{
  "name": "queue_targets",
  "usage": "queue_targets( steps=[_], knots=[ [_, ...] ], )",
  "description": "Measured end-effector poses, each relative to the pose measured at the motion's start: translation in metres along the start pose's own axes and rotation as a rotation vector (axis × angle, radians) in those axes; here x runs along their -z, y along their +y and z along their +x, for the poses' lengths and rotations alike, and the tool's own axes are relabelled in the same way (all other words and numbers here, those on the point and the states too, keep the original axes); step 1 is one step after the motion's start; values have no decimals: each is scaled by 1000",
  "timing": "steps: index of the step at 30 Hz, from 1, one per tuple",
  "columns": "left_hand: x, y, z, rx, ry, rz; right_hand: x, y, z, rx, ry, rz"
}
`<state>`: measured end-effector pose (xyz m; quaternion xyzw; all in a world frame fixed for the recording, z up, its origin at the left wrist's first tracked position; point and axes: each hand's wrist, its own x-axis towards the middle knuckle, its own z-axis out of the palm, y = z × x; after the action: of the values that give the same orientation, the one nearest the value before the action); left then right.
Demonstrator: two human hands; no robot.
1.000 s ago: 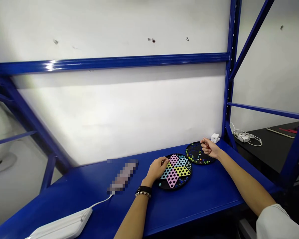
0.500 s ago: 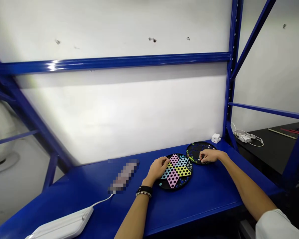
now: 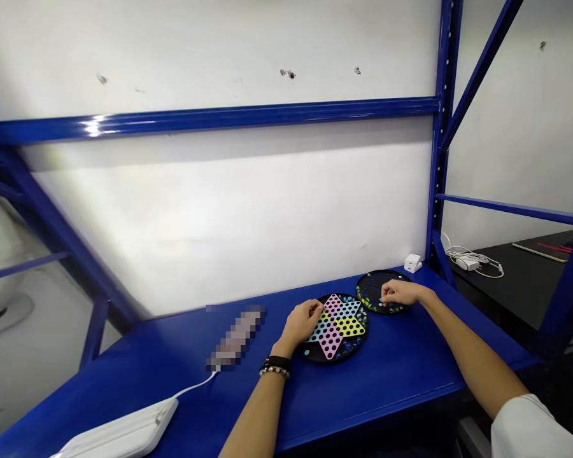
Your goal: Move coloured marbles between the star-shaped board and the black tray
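A round black Chinese checkers board [image 3: 331, 340] with a pink, yellow and light-blue star of holes lies on the blue table. My left hand [image 3: 302, 323] rests over its left side, fingers curled together near the star; what they hold, if anything, is hidden. To the right and farther back is a round black tray [image 3: 371, 287] with small green, blue and other coloured pieces around its rim. Over this tray hovers my right hand [image 3: 401, 292], thumb and fingers pinched and pointing down. Whatever is between those fingertips is too small to name.
A white adapter [image 3: 413, 263] stands behind the tray by the rack post. To the left lie a blurred-out flat object [image 3: 237, 337] on a white cable and a white power bank-like box [image 3: 124, 432]. Blue rack beams frame the white wall.
My right hand has shifted slightly up within the tray, its fingers still pinched. The left hand stays in place at the board. The view has moved slightly.
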<state>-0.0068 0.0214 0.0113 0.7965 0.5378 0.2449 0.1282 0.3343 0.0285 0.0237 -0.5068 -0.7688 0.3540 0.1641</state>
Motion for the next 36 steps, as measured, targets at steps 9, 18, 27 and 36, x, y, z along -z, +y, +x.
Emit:
queue_targets(
  steps=[9, 18, 27, 36],
  knots=[
    [-1, -2, 3, -2, -8, 2, 7, 23, 15, 48, 379, 998],
    [-2, -3, 2, -1, -6, 3, -33, 7, 48, -30, 572, 91],
    [2, 2, -1, -1, -8, -10, -52, -43, 46, -110, 230, -616],
    [1, 1, 0, -19, -6, -11, -57, -50, 48, -111, 191, -655]
  ],
)
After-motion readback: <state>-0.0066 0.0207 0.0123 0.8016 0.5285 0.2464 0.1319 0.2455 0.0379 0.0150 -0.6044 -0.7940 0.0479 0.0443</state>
